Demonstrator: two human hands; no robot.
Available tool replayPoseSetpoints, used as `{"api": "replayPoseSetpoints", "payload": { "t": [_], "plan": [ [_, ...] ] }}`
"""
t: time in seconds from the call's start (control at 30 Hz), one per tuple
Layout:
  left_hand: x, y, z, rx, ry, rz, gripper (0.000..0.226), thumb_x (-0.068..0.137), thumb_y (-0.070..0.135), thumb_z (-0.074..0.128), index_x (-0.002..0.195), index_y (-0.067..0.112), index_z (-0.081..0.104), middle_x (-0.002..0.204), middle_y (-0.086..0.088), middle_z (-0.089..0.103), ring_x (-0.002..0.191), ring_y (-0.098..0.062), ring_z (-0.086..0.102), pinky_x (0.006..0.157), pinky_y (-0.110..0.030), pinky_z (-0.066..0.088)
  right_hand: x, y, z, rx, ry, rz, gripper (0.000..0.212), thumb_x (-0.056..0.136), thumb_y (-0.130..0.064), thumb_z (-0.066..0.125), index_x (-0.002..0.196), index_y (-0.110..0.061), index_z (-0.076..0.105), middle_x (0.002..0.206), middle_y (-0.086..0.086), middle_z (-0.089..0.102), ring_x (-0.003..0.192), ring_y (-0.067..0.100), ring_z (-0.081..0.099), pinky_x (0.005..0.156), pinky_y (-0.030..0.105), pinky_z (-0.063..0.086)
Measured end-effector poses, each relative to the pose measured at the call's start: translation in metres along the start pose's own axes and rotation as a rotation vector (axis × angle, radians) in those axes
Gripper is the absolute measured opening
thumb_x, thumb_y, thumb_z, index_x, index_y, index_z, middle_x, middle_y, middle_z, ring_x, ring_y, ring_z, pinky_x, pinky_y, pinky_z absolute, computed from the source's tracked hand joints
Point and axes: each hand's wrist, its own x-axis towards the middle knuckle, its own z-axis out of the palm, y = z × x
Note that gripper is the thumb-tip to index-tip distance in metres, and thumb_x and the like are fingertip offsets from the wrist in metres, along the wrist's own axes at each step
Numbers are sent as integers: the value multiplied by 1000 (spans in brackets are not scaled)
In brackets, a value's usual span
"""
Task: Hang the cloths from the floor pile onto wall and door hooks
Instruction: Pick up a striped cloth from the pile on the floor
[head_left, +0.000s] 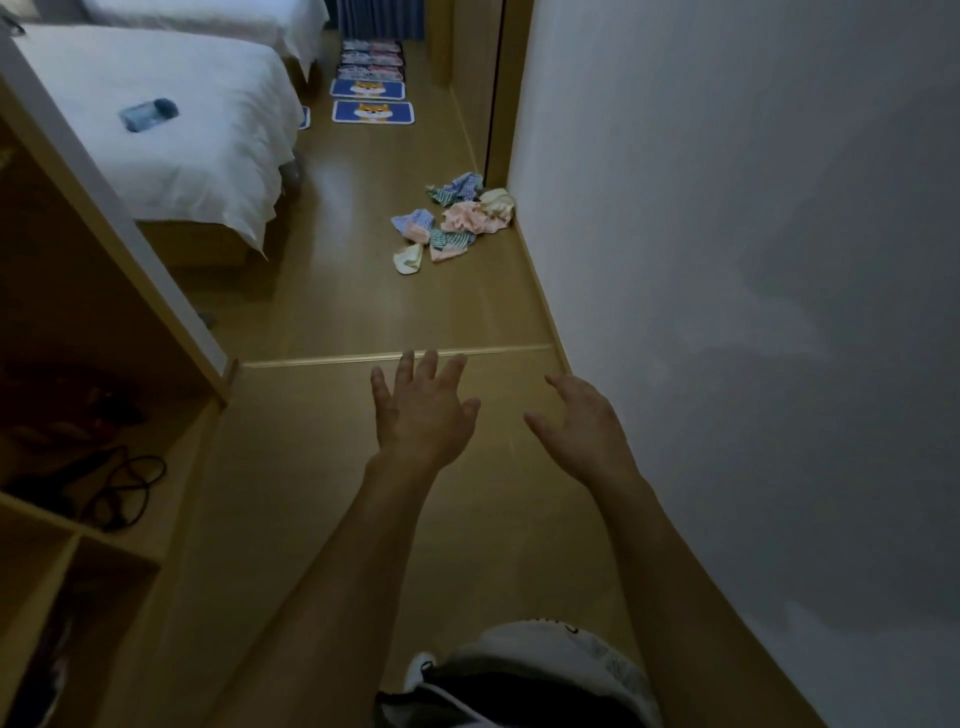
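A pile of several small cloths (456, 218), striped blue, green, pink and cream, lies on the wooden floor against the foot of the white wall, well ahead of me. My left hand (423, 410) is stretched forward with its fingers spread, holding nothing. Beside it, close to the wall, my right hand (579, 426) is also held out with relaxed fingers and is empty. Both hands hang in the air above the floor, far short of the pile. No hooks are in view.
A white wall (727, 260) runs along my right. A wooden open shelf unit (104, 389) with dark cables stands on my left. Beyond it is a white bed (156, 119). Blue dog-print mats (373, 111) lie further down the floor, past a wooden door frame (496, 88).
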Motion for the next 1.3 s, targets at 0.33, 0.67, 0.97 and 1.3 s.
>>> {"api": "replayPoseSetpoints", "payload": {
  "t": [0.33, 0.67, 0.97, 1.3],
  "plan": [
    [92, -17, 1, -5, -53, -7, 61, 97, 50, 40, 152, 35, 18, 161, 0, 15, 150, -23, 2, 117, -56, 1, 94, -20, 18, 59, -31, 25, 64, 90, -46, 58, 146, -24, 37, 150, 2, 39, 137, 21, 36, 112, 41, 34],
    [228, -7, -7, 29, -69, -148, 60, 97, 53, 40, 151, 38, 18, 162, 0, 14, 150, -27, 3, 116, -58, 2, 253, -27, 8, 91, -120, -60, 64, 89, -46, 59, 146, -25, 38, 149, 1, 40, 137, 21, 36, 111, 41, 34],
    [355, 32, -4, -14, -83, -190, 59, 97, 53, 40, 151, 39, 20, 161, 0, 16, 149, -28, 7, 116, -59, 6, 386, -9, -20, 154, -131, -88, 62, 89, -45, 59, 145, -25, 39, 149, 0, 40, 137, 19, 36, 112, 40, 33],
    [477, 41, 12, -53, -115, -116, 60, 96, 52, 42, 150, 37, 21, 161, -2, 16, 149, -23, 9, 117, -56, 8, 493, 0, -16, 107, -122, -39, 66, 89, -46, 59, 146, -25, 37, 153, 0, 36, 138, 19, 35, 113, 39, 31]
  ]
}}
